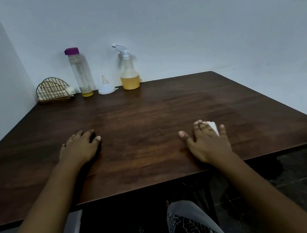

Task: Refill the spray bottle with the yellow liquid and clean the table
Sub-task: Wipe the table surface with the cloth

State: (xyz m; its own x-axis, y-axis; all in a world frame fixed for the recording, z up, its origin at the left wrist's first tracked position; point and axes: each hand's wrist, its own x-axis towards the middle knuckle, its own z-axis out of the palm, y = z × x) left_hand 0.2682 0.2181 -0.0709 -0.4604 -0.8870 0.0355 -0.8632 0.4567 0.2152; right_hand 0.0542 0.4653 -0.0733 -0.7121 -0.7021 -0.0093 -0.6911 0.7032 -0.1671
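Hands, two, bare, both on the table (147, 107). Right hand (208, 141): fingers spread and flat, pressing a small white cloth (214, 126) onto the wood, near right. Left hand (80, 147): holds nothing, rests palm-down with fingers loosely bent, near left. Spray bottle (129, 75): upright at the far edge, trigger head fitted, yellow liquid in its lower part; refill judged done, wiping in hand. Funnel (105, 87): white, inverted, just left of the spray bottle. Clear bottle (81, 73): tall, purple-capped, a trace of yellow at the bottom, left of the funnel. Wire holder (53, 90): far left corner. Hazards, judged: cloth is only pressed, not gripped, so a quick stroke may leave it behind or push it off the right edge; a long stroke to the far edge may topple the tall bottle or knock the funnel.
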